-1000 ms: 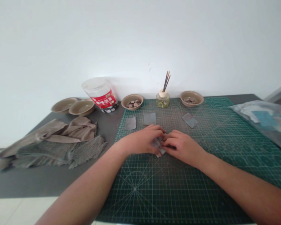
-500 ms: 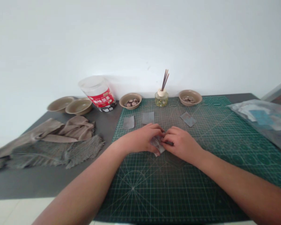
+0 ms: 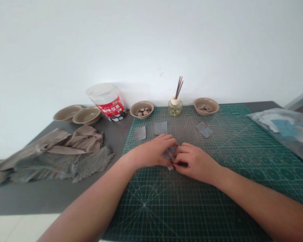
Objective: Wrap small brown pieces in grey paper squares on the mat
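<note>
A small, thin grey pouch (image 3: 169, 153) is between my two hands over the green cutting mat (image 3: 151, 215). My left hand (image 3: 159, 151) curls around its left side, with thumb and fingers gripping its edges. The fingers of my right hand (image 3: 193, 159) pinch its right edge, close to the left thumb. Much of the pouch is hidden behind my fingers. Beyond my hands lie flat grey pieces on the mat: one at left (image 3: 140, 133), one near the middle (image 3: 161, 128) and a tilted one (image 3: 204, 129) at right.
Along the wall stand a bowl of brown round pieces (image 3: 141, 116), a reed diffuser (image 3: 175, 107) and another bowl (image 3: 206, 112) with similar pieces. Farther left are a red-labelled tub (image 3: 108, 104), two bowls (image 3: 87, 121) and crumpled cloth (image 3: 63, 154). A plastic bag (image 3: 285, 127) lies right.
My right fingers have moved down along the pouch's edge, towards the left thumb. Less of the pouch shows now. The camera view has shifted slightly.
</note>
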Action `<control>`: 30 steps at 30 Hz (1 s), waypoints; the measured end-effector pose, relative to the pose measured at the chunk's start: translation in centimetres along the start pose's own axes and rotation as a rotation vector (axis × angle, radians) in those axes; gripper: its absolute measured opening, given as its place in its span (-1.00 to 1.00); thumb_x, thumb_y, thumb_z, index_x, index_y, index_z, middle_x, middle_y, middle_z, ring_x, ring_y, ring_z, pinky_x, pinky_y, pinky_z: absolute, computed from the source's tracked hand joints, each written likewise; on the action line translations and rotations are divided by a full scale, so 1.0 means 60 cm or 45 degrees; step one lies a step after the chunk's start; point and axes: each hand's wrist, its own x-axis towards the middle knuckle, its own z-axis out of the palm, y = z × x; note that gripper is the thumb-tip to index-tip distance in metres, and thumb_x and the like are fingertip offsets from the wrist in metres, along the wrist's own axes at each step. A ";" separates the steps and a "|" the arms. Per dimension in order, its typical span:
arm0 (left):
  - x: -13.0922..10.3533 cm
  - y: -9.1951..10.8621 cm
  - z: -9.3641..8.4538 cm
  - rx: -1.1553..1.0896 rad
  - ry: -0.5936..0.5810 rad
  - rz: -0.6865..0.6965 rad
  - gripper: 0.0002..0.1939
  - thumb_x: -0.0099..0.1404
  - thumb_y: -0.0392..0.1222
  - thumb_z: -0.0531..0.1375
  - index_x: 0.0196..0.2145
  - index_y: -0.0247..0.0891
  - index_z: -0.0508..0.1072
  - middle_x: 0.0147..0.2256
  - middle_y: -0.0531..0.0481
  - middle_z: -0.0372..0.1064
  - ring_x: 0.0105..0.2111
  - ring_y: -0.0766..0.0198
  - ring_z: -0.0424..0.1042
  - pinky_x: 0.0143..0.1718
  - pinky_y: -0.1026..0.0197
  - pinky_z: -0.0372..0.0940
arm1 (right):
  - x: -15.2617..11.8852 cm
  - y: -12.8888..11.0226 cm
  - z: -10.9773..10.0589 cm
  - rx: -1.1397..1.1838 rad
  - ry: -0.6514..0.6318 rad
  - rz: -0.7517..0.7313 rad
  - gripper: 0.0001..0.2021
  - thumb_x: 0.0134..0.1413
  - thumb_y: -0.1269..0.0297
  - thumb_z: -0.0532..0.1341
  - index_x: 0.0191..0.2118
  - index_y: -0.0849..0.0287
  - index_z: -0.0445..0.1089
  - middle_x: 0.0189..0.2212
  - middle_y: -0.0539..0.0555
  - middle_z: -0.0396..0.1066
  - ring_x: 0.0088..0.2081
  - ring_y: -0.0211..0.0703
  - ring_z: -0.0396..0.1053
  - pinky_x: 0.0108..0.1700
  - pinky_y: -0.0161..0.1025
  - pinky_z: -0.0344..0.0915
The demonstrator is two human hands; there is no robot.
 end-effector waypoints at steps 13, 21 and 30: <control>-0.003 -0.002 0.006 -0.126 0.051 -0.040 -0.35 0.07 -0.04 0.44 0.07 -0.14 0.32 0.00 -0.05 0.34 0.06 0.02 0.28 0.04 0.03 0.19 | -0.001 0.017 -0.011 -0.153 0.032 0.038 -0.90 0.18 0.34 0.32 -0.37 0.17 0.47 -0.33 0.06 0.47 -0.21 -0.08 0.31 -0.10 -0.13 0.25; -0.005 -0.001 0.005 -0.162 0.047 -0.090 -0.28 0.01 -0.06 0.46 0.09 -0.14 0.30 0.00 -0.07 0.32 0.06 -0.01 0.30 0.05 0.01 0.22 | 0.003 0.010 -0.007 -0.135 0.029 0.022 -0.90 0.19 0.33 0.32 -0.36 0.16 0.47 -0.32 0.05 0.48 -0.18 -0.08 0.31 -0.07 -0.14 0.26; -0.006 0.001 0.005 -0.193 0.059 -0.114 -0.20 -0.03 -0.11 0.48 0.13 -0.13 0.27 0.02 -0.08 0.30 0.10 -0.01 0.30 0.10 -0.01 0.21 | -0.001 0.021 -0.013 -0.284 0.076 0.181 -0.91 0.17 0.32 0.32 -0.35 0.17 0.46 -0.34 0.07 0.45 -0.22 -0.06 0.28 -0.12 -0.11 0.24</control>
